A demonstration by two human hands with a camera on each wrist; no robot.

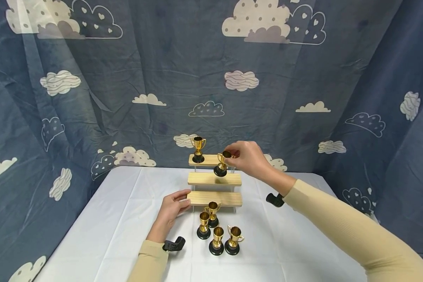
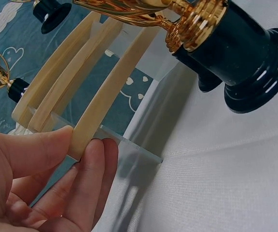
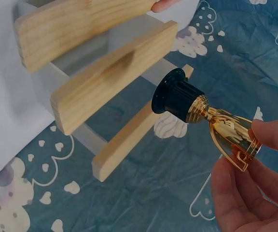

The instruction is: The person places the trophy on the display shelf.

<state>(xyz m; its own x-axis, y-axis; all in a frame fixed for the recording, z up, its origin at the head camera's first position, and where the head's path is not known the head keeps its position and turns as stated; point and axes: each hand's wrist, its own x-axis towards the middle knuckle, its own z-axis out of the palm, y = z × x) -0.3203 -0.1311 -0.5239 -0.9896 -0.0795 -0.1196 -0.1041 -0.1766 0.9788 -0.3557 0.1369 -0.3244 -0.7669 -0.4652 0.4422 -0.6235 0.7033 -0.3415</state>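
Observation:
A small gold trophy cup with a black base [image 3: 177, 96] hangs from my right hand [image 1: 248, 158], whose thumb and fingers pinch it by the cup and handle. It is tilted, in front of the top step of a three-step wooden display stand [image 1: 215, 199]. My left hand [image 1: 172, 207] pinches the left end of the lowest step between thumb and fingers, plain in the left wrist view. Another trophy cup [image 1: 198, 150] stands upright on the left of the top step. Several more trophy cups [image 1: 216, 241] stand on the table in front of the stand.
A white cloth covers the table [image 1: 126, 219]. Behind and beside it hangs a dark blue curtain [image 1: 183, 78] with cloud prints. Clear side panels [image 2: 134, 145] hold up the wooden steps. Each wrist wears a black camera mount [image 1: 174, 244].

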